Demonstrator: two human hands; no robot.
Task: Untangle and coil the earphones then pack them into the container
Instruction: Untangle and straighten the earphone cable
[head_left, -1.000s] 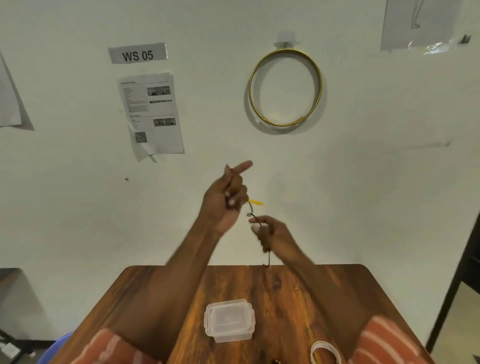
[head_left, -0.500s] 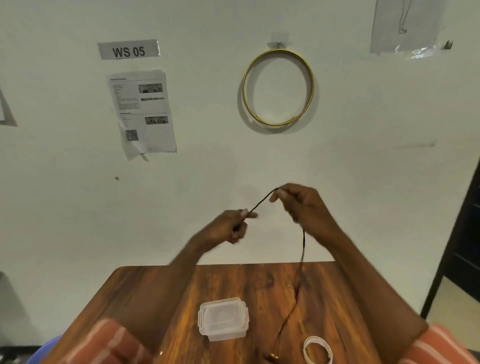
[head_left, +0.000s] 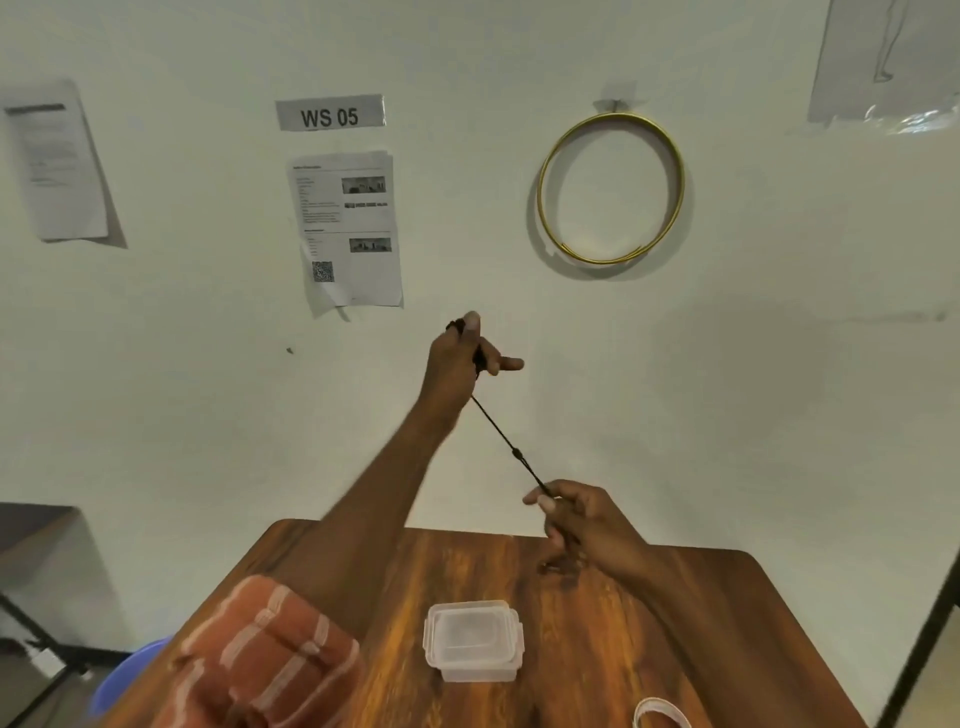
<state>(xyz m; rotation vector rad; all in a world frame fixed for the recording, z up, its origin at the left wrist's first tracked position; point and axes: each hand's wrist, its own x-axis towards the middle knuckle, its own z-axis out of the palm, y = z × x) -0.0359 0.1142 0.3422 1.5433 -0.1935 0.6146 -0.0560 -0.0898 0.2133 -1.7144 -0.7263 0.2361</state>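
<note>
A thin black earphone cable (head_left: 511, 449) runs taut and slanted between both hands, with a small lump partway along it. My left hand (head_left: 460, 364) is raised in front of the wall and grips the cable's upper end, thumb up. My right hand (head_left: 584, 525) is lower, just above the table's far edge, pinching the lower end; more cable seems bunched under its fingers. A clear plastic container (head_left: 474, 640) with its lid on stands on the wooden table (head_left: 675, 623), nearer to me than both hands.
A white ring-shaped object (head_left: 661, 714) lies at the table's near right edge. A gold hoop (head_left: 612, 188) and paper sheets (head_left: 345, 228) hang on the wall behind. A blue stool (head_left: 130, 675) sits low on the left, a dark door frame (head_left: 930, 634) on the right.
My left hand rose up and left with the cable's upper end. My right hand dropped from chest height to just above the table's far edge, and the cable is now stretched straight between them.
</note>
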